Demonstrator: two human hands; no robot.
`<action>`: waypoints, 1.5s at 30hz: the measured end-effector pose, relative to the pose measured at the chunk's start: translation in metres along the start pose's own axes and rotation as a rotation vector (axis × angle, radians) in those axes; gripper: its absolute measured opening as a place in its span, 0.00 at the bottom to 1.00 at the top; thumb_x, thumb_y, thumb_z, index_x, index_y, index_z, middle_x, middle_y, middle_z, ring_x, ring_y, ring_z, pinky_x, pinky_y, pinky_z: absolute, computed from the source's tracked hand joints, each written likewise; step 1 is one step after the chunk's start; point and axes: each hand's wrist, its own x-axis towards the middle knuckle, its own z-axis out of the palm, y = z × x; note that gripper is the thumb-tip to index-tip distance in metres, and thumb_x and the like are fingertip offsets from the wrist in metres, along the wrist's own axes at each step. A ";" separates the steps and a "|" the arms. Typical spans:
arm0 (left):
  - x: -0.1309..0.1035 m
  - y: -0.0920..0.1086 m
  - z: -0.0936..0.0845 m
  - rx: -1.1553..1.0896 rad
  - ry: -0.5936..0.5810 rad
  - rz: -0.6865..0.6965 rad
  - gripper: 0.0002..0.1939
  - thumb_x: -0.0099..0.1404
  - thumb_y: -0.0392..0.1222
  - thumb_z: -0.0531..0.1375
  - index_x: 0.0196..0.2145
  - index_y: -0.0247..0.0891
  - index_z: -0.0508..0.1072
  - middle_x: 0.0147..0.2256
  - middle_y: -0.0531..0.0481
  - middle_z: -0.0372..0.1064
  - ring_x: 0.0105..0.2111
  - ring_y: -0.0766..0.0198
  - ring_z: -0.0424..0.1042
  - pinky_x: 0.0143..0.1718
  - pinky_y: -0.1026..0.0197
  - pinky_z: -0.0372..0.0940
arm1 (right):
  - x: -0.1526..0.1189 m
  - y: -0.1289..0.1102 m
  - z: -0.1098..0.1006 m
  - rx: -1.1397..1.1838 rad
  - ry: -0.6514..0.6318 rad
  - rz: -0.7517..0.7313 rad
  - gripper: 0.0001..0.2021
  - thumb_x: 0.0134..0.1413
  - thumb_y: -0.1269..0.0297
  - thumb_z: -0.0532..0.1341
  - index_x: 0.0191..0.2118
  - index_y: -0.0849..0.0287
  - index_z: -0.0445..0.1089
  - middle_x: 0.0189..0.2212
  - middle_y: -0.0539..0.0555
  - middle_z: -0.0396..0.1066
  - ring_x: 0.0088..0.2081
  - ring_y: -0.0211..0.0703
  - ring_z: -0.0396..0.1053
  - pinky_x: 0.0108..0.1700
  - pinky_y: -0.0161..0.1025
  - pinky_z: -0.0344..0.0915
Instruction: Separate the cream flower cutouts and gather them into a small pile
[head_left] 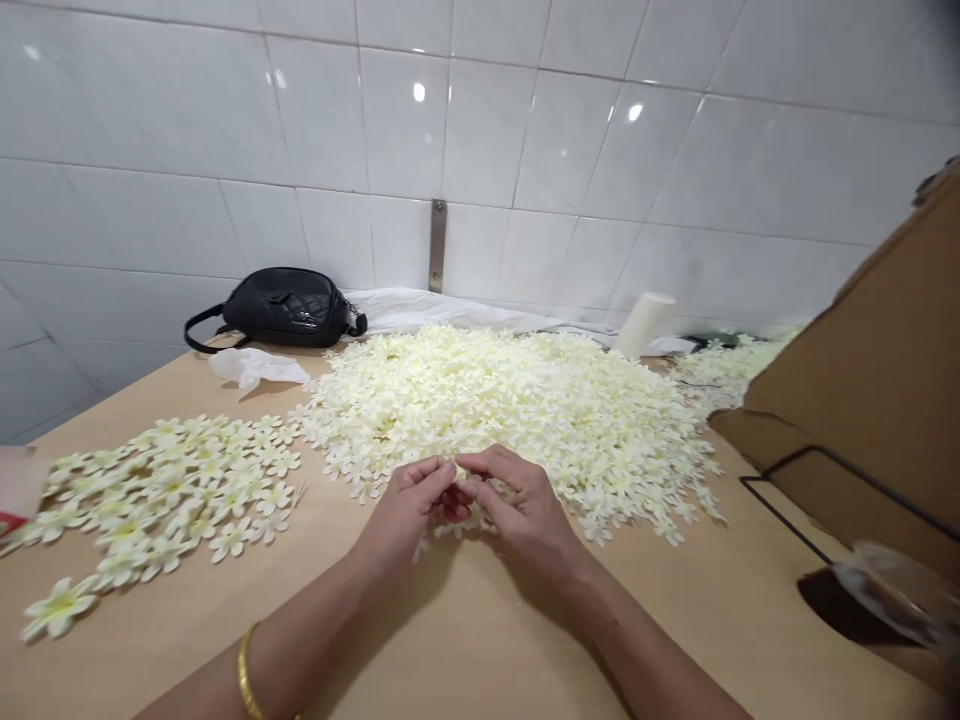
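Grip: left hand (409,500) and right hand (529,508) pinch 1 small, partly hidden pale-yellow piece (460,474) beside heaped cream-white, petalled flowers (510,395).

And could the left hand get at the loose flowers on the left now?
Probably yes: mostly bare table lies between the left hand and those loose flowers, though its fingers look occupied.

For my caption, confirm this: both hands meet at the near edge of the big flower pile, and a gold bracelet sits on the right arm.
Wrong arm: the head view shows the gold bracelet on the left arm. The rest stands.
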 end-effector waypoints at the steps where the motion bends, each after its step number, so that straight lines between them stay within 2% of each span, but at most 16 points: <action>1: 0.000 -0.001 0.000 0.029 0.006 0.011 0.12 0.54 0.47 0.58 0.25 0.34 0.69 0.20 0.51 0.65 0.20 0.70 0.64 0.26 0.65 0.61 | 0.000 0.000 -0.001 0.028 -0.012 0.023 0.10 0.52 0.67 0.53 0.38 0.57 0.71 0.31 0.53 0.67 0.35 0.39 0.65 0.39 0.36 0.61; 7: -0.006 0.006 0.007 0.171 -0.050 0.040 0.17 0.56 0.52 0.54 0.25 0.32 0.69 0.20 0.48 0.66 0.22 0.68 0.66 0.27 0.64 0.60 | 0.000 0.006 -0.007 0.249 -0.081 0.136 0.07 0.50 0.65 0.56 0.35 0.60 0.68 0.26 0.50 0.68 0.29 0.37 0.65 0.33 0.35 0.62; 10: -0.011 0.009 0.009 0.207 -0.086 0.053 0.15 0.53 0.50 0.58 0.24 0.33 0.68 0.21 0.49 0.67 0.23 0.67 0.66 0.28 0.64 0.59 | 0.000 0.010 -0.008 0.291 -0.083 0.169 0.06 0.48 0.64 0.58 0.32 0.60 0.67 0.23 0.48 0.67 0.26 0.36 0.65 0.30 0.34 0.61; 13: -0.013 0.008 0.009 0.218 -0.138 0.042 0.12 0.50 0.46 0.62 0.24 0.34 0.67 0.22 0.49 0.68 0.23 0.67 0.66 0.27 0.65 0.58 | -0.001 0.010 -0.008 0.238 -0.032 0.202 0.06 0.48 0.63 0.58 0.29 0.61 0.67 0.21 0.48 0.66 0.24 0.35 0.64 0.28 0.33 0.60; 15: -0.013 0.007 0.009 0.211 -0.146 0.025 0.11 0.50 0.45 0.62 0.24 0.34 0.67 0.22 0.49 0.68 0.23 0.67 0.66 0.27 0.65 0.58 | -0.002 0.007 -0.008 0.205 -0.006 0.200 0.07 0.48 0.63 0.58 0.27 0.61 0.67 0.20 0.48 0.66 0.24 0.35 0.64 0.27 0.32 0.60; 19: -0.013 0.003 0.011 0.171 -0.083 0.036 0.11 0.51 0.44 0.61 0.21 0.33 0.67 0.19 0.50 0.66 0.20 0.70 0.63 0.25 0.66 0.57 | -0.003 0.003 -0.007 0.218 -0.008 0.179 0.08 0.50 0.64 0.55 0.25 0.61 0.66 0.19 0.48 0.67 0.23 0.35 0.65 0.27 0.33 0.61; 23: -0.011 0.004 0.010 0.135 -0.072 0.030 0.11 0.50 0.44 0.62 0.21 0.33 0.67 0.18 0.50 0.65 0.20 0.68 0.64 0.24 0.64 0.59 | -0.003 0.002 -0.007 0.192 -0.047 0.174 0.07 0.50 0.66 0.54 0.29 0.60 0.69 0.23 0.50 0.70 0.26 0.38 0.67 0.29 0.34 0.63; 27: -0.011 0.010 0.005 0.190 -0.106 0.030 0.10 0.50 0.44 0.62 0.22 0.33 0.68 0.20 0.49 0.68 0.21 0.68 0.65 0.26 0.64 0.60 | -0.003 0.001 -0.008 0.146 -0.052 0.136 0.07 0.50 0.66 0.55 0.28 0.60 0.69 0.22 0.50 0.69 0.26 0.37 0.67 0.29 0.34 0.63; 32: -0.011 0.014 0.004 0.231 -0.164 0.055 0.09 0.51 0.43 0.61 0.23 0.33 0.69 0.22 0.49 0.68 0.22 0.67 0.66 0.27 0.63 0.60 | -0.004 0.003 -0.005 0.255 -0.048 0.126 0.06 0.50 0.62 0.56 0.30 0.59 0.65 0.21 0.48 0.66 0.25 0.36 0.65 0.29 0.34 0.63; 34: -0.011 0.012 0.004 0.196 -0.170 0.035 0.08 0.51 0.42 0.61 0.22 0.33 0.69 0.21 0.49 0.68 0.22 0.68 0.66 0.26 0.64 0.59 | -0.004 0.005 -0.004 0.237 -0.025 0.102 0.07 0.50 0.63 0.56 0.35 0.58 0.64 0.22 0.48 0.64 0.25 0.35 0.64 0.28 0.34 0.62; 37: -0.011 0.011 0.004 0.078 -0.228 -0.033 0.07 0.51 0.40 0.61 0.21 0.34 0.68 0.19 0.51 0.66 0.19 0.70 0.64 0.24 0.65 0.56 | -0.006 0.008 -0.007 0.172 -0.037 0.034 0.14 0.50 0.63 0.57 0.44 0.56 0.64 0.24 0.48 0.61 0.26 0.35 0.61 0.29 0.34 0.61; 42: -0.015 0.012 0.004 -0.145 -0.366 -0.152 0.07 0.51 0.38 0.60 0.20 0.33 0.67 0.14 0.55 0.58 0.14 0.74 0.55 0.19 0.66 0.50 | -0.008 0.006 -0.014 0.255 -0.177 0.049 0.15 0.50 0.62 0.57 0.46 0.54 0.66 0.24 0.48 0.63 0.25 0.33 0.59 0.29 0.34 0.59; 45: -0.016 0.011 0.004 -0.233 -0.397 -0.218 0.06 0.50 0.37 0.61 0.21 0.33 0.67 0.14 0.55 0.56 0.14 0.75 0.54 0.18 0.67 0.48 | -0.008 0.003 -0.013 0.298 -0.192 0.089 0.14 0.49 0.61 0.58 0.44 0.55 0.68 0.24 0.48 0.65 0.24 0.33 0.59 0.27 0.33 0.59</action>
